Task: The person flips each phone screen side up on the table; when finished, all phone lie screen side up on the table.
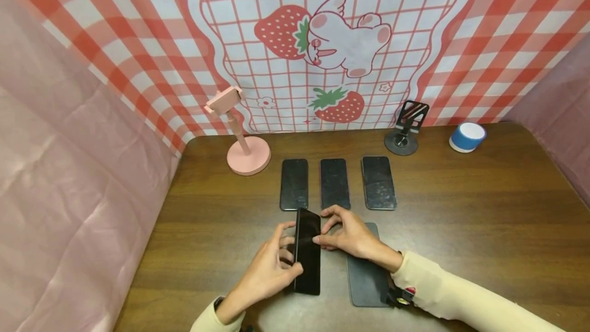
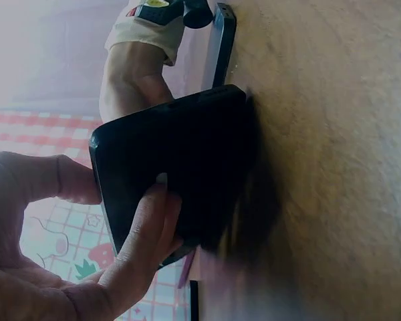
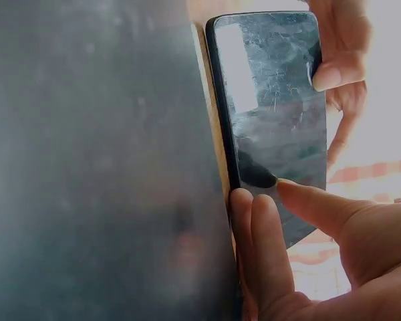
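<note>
A black smartphone [image 1: 308, 270] is tilted up on its long edge near the front of the table, between both hands. My left hand [image 1: 267, 268] grips it from the left. The thumb lies at the screen's edge, and the fingers spread across the dark back [image 2: 147, 147]. On the other side, my right hand [image 1: 355, 234] pinches the phone's far right part, with its thumb on the glossy, scratched screen [image 3: 274, 87] and fingers at the edge. Under the right forearm lies a larger dark grey slab [image 1: 366, 281] with rounded corners, partly hidden by the wrist.
Three dark phones, left [image 1: 294, 184], middle [image 1: 335, 183] and right [image 1: 379, 183], lie in a row behind the hands. Farther back stand a pink phone stand [image 1: 249, 155], a black folding stand [image 1: 402, 142] and a blue-and-white round object [image 1: 467, 137]. A strawberry-print cloth [image 1: 286, 86] hangs behind.
</note>
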A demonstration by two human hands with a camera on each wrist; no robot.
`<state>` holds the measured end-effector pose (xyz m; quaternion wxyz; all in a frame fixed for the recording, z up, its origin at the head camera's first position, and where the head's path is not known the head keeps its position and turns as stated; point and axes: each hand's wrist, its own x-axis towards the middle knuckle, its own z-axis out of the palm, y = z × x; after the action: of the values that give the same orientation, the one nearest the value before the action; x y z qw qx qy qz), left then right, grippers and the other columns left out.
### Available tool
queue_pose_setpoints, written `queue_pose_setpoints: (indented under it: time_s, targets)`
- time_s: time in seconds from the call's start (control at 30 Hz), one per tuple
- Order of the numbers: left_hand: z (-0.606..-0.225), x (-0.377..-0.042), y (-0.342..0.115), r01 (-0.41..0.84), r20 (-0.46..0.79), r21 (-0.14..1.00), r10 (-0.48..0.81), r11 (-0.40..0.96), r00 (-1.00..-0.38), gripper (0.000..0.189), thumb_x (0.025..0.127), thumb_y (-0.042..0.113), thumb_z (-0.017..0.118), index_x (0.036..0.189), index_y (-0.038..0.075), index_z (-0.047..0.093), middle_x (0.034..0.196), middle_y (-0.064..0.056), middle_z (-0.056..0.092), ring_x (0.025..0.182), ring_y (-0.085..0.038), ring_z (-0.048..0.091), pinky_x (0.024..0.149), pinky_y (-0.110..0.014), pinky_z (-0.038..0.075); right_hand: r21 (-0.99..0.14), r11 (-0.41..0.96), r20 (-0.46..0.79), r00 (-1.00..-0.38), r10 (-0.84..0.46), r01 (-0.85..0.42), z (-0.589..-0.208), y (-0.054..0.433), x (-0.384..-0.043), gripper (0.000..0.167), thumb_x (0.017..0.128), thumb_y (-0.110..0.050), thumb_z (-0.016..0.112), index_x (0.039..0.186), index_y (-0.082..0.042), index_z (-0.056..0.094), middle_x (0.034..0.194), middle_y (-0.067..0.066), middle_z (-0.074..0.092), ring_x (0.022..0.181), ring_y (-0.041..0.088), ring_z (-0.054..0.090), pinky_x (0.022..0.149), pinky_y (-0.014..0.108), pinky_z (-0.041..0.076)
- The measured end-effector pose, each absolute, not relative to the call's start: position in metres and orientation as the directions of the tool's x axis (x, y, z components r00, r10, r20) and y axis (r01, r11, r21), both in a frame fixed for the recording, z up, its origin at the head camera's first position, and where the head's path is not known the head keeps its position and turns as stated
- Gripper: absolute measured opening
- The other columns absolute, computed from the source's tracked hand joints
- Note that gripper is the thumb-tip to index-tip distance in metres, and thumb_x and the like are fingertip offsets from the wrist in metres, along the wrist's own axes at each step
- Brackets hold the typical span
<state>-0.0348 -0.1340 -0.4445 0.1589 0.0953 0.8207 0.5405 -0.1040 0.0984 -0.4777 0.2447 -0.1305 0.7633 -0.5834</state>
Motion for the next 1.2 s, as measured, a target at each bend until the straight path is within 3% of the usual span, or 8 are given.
queue_pose_setpoints:
  time_s: [0.2,0.47,1.0,1.2]
  targets:
    - [-0.447,-0.036,-0.139,-0.012,-0.158,0.898,0.296,0.441,-0.942,0.073,0.085,-0.002,0.071,0.152,0.004,0.042,0.127,-0.024,0.065,0.079,-0.007,0.067,0.068,-0.019,0.057,-0.944,0.324,-0.222,-0.851,-0.476,0.065,-0.479,0.098,-0.106,0.062,0.086,-0.015,0.086,0.135,0.007,0.054,0.102,0.021,0.069,0.072,0.019,0.076,0.064,0.032,0.061]
    - [-0.447,-0.038,-0.146,-0.014,-0.174,0.871,0.28,0.491,-0.944,0.068,0.081,-0.002,0.081,0.142,-0.004,0.053,0.109,-0.017,0.061,0.079,-0.014,0.066,0.063,-0.018,0.055,-0.883,0.468,-0.183,-0.89,-0.419,-0.039,-0.478,0.096,-0.106,0.059,0.079,-0.021,0.092,0.127,-0.002,0.062,0.096,0.01,0.071,0.065,0.009,0.068,0.066,0.026,0.054]
    - [-0.456,-0.042,-0.145,0.035,-0.188,0.797,0.302,0.603,-0.935,0.07,0.077,-0.003,0.085,0.138,-0.01,0.054,0.1,-0.012,0.064,0.079,-0.016,0.068,0.068,-0.022,0.053,-0.837,0.531,-0.127,-0.897,-0.423,-0.132,-0.472,0.095,-0.104,0.058,0.076,-0.02,0.094,0.122,-0.005,0.062,0.091,0.006,0.07,0.057,0.007,0.058,0.07,0.026,0.05]
    - [-0.456,-0.043,-0.143,0.054,-0.176,0.793,0.313,0.606,-0.933,0.073,0.075,-0.005,0.085,0.14,-0.012,0.052,0.106,-0.016,0.062,0.08,-0.019,0.071,0.067,-0.021,0.054,-0.835,0.535,-0.125,-0.899,-0.419,-0.133,-0.471,0.096,-0.104,0.058,0.075,-0.018,0.094,0.121,-0.004,0.062,0.091,0.006,0.07,0.057,0.007,0.057,0.07,0.026,0.05]
